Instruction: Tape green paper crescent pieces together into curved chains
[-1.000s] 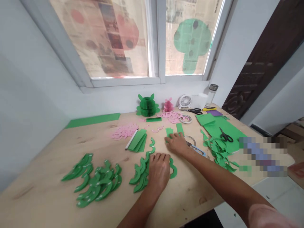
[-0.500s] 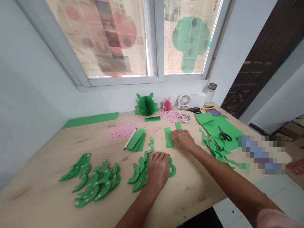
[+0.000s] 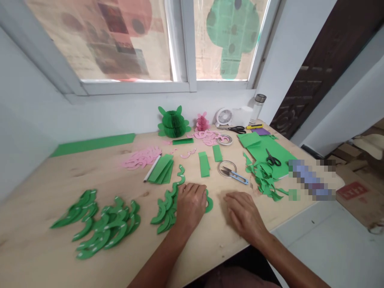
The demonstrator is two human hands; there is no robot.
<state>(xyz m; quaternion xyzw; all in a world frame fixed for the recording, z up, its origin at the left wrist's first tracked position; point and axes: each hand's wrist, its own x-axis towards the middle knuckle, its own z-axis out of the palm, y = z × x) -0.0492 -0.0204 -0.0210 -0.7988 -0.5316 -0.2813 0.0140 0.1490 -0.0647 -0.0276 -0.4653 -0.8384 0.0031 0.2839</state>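
Observation:
My left hand point(image 3: 192, 204) lies on the table with its fingers bent down over a scalloped green paper cutout point(image 3: 209, 202), whose curved edge sticks out on the right. Touching its other side is a pile of wavy green cutouts point(image 3: 163, 212). My right hand point(image 3: 244, 216) rests a short way to the right, its fingers curled together over bare wood; their undersides are hidden. Beyond it lie blue-handled thread snips point(image 3: 237, 176) across a ring of tape point(image 3: 223, 165). Two green paper strips point(image 3: 204, 165) lie farther back.
More green cutouts with white tabs point(image 3: 111, 224) are heaped at the left. Pink cutouts point(image 3: 142, 157), a white pen point(image 3: 152, 168) and folded green paper point(image 3: 162, 170) lie behind. At the right are black scissors point(image 3: 272, 159) and green scraps point(image 3: 265, 180). A small fan point(image 3: 224, 117) stands by the wall.
My right hand has left the green strip and come back toward the table's near edge, uncovering the snips and tape ring. My left hand stays on the cutout. The view has shifted.

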